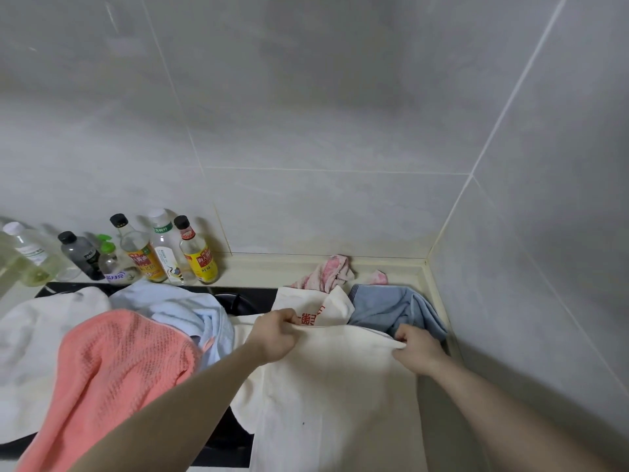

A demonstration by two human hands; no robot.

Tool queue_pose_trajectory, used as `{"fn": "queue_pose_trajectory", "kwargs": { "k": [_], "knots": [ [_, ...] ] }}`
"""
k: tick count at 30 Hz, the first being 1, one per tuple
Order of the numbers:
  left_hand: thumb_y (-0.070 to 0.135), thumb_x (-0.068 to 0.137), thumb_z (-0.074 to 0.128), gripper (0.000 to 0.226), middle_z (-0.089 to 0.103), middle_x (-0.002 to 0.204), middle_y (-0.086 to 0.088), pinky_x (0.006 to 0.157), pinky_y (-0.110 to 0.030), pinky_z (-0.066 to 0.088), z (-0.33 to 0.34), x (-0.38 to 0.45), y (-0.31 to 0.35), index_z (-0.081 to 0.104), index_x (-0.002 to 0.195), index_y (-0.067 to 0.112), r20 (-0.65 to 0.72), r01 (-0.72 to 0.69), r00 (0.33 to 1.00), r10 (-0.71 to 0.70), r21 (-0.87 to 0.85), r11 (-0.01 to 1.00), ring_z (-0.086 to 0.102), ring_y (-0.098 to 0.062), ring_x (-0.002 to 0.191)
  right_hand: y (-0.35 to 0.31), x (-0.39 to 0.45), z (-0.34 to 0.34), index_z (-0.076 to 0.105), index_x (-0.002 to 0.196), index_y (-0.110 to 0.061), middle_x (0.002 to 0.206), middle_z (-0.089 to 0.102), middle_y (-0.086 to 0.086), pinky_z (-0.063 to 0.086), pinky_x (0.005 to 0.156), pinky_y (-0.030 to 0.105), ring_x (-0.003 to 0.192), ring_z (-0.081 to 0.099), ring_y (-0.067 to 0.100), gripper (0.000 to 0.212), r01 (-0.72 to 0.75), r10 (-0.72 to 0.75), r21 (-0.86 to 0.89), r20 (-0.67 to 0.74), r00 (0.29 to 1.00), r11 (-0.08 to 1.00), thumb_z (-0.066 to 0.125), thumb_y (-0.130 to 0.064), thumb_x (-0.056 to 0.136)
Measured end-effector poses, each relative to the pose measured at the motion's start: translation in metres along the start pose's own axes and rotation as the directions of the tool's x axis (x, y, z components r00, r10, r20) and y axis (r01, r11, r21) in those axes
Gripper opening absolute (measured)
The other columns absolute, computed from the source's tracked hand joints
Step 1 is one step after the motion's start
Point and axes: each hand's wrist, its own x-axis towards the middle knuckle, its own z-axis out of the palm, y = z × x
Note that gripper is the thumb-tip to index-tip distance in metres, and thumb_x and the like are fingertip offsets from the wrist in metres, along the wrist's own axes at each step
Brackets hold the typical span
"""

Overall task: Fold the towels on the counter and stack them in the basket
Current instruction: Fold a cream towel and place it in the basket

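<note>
Cream cloth fills the lower middle of the view: a cream towel with red printed characters near its far end lies spread on the surface, in front of a tiled corner. The left hand pinches the towel's folded far edge, its grip clamped on the cloth. The right hand pinches the same edge further to the right, its grip also closed on the cloth. Both forearms reach in from the bottom of the view.

To the left lies a loose pile: a coral towel on top, a white towel under it at far left, and a pale blue towel behind it. A darker blue towel sits crumpled just beyond the right hand, touching the cream one. A pink and white cloth is bunched near the back wall. A row of bottles stands along the wall at the left. No basket is in view.
</note>
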Motion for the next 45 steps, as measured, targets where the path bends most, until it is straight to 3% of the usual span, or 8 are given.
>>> {"fn": "queue_pose_trajectory", "kwargs": {
  "k": [7,13,19,22,25,29,33,45],
  "knots": [
    [0.021,0.075,0.059,0.012,0.067,0.086,0.014,0.078,-0.034,0.051,-0.011,-0.046,0.009,0.059,0.080,0.032,-0.110,-0.110,0.985,0.135,0.211,0.971,0.056,-0.012,0.090,0.000,-0.030,-0.013,0.063,0.073,-0.029,0.075,0.069,-0.012,0.048,0.063,0.029,0.076,0.065,0.008,0.009,0.110,-0.103,0.063,-0.101,0.990,0.992,0.072,-0.030,0.074],
    [0.020,0.082,0.074,0.016,0.066,0.088,0.018,0.067,-0.015,0.041,-0.014,-0.078,0.008,0.064,0.080,0.032,-0.176,-0.137,0.971,0.163,0.149,0.979,0.057,-0.001,0.080,0.012,-0.055,-0.014,0.067,0.065,-0.035,0.069,0.068,-0.018,0.050,0.064,0.031,0.069,0.062,0.001,0.021,0.195,-0.164,0.101,-0.252,0.954,0.976,0.081,-0.045,0.078],
    [0.025,0.082,0.078,0.013,0.067,0.084,0.019,0.071,-0.028,0.053,-0.014,-0.115,-0.009,0.070,0.075,0.033,-0.230,-0.092,0.966,0.115,0.110,0.990,0.062,-0.004,0.080,0.026,-0.086,-0.003,0.077,0.079,-0.034,0.078,0.071,-0.023,0.055,0.070,0.032,0.074,0.065,0.000,0.008,0.272,-0.233,0.084,-0.321,0.918,0.958,0.083,-0.028,0.081],
    [0.025,0.081,0.078,0.014,0.067,0.082,0.022,0.067,-0.026,0.053,-0.008,-0.137,-0.016,0.069,0.075,0.034,-0.234,-0.098,0.964,0.124,0.119,0.988,0.062,-0.001,0.076,0.033,-0.099,0.012,0.071,0.074,-0.041,0.076,0.070,-0.023,0.054,0.066,0.029,0.073,0.064,-0.003,0.020,0.259,-0.221,0.082,-0.320,0.921,0.962,0.081,-0.025,0.076],
    [0.022,0.078,0.078,0.016,0.067,0.080,0.025,0.060,-0.023,0.051,0.003,-0.157,-0.025,0.069,0.075,0.034,-0.240,-0.078,0.966,0.100,0.101,0.992,0.062,0.000,0.063,0.039,-0.116,0.029,0.066,0.074,-0.037,0.073,0.066,-0.020,0.042,0.058,0.012,0.071,0.060,-0.005,0.026,0.250,-0.203,0.110,-0.323,0.924,0.962,0.079,-0.015,0.073],
    [0.024,0.079,0.074,0.014,0.067,0.077,0.031,0.062,-0.023,0.052,0.018,-0.181,-0.035,0.071,0.078,0.038,-0.238,-0.035,0.969,0.059,0.102,0.994,0.064,-0.002,0.064,0.044,-0.139,0.046,0.066,0.075,-0.028,0.073,0.062,-0.017,0.038,0.059,0.006,0.070,0.058,-0.007,0.028,0.266,-0.217,0.103,-0.345,0.913,0.958,0.078,-0.005,0.067],
    [0.029,0.075,0.074,0.015,0.067,0.066,0.022,0.058,-0.026,0.051,0.034,-0.202,-0.049,0.069,0.080,0.043,-0.228,-0.025,0.973,0.045,0.090,0.996,0.061,-0.002,0.054,0.053,-0.161,0.074,0.062,0.074,-0.030,0.081,0.062,-0.018,0.048,0.065,0.022,0.074,0.059,-0.003,0.036,0.276,-0.205,0.146,-0.376,0.904,0.950,0.076,0.001,0.064],
    [0.022,0.074,0.072,0.018,0.063,0.081,0.018,0.059,-0.021,0.044,0.072,-0.240,-0.078,0.060,0.077,0.035,-0.162,0.098,0.984,-0.077,0.125,0.987,0.059,-0.003,0.077,0.076,-0.201,0.128,0.057,0.073,-0.035,0.086,0.059,-0.019,0.050,0.069,0.027,0.082,0.055,0.001,0.027,0.172,-0.154,0.144,-0.127,0.980,0.975,0.073,-0.013,0.077]
  ]
}}
